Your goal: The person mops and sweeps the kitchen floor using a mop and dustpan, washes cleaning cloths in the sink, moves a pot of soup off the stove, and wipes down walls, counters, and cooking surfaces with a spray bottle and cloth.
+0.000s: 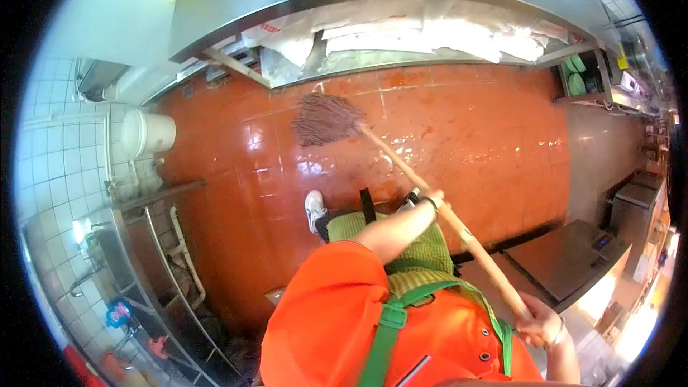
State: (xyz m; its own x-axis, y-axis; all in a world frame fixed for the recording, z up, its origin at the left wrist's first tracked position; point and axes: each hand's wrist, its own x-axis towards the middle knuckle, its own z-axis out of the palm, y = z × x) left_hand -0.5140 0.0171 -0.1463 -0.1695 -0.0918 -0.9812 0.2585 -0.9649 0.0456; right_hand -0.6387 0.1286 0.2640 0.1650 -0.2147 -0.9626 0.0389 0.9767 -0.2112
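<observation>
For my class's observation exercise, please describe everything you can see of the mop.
The mop has a long, pale, wood-like handle and a head of grey-brown strands, apparently string or cloth, fanned out. The head appears to rest on the shiny red-orange tiled floor; the handle slants back toward the camera. The left hand grips it partway along, the right hand near its upper end. How the head is fastened is unclear.

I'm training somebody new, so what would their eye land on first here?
Probably the glossy red floor across the middle, with the mop head left of centre toward the top. Next, the bright orange shirt at the bottom, and the slanting wooden handle, gripped by the right hand near its lower end and the left hand farther up.
</observation>
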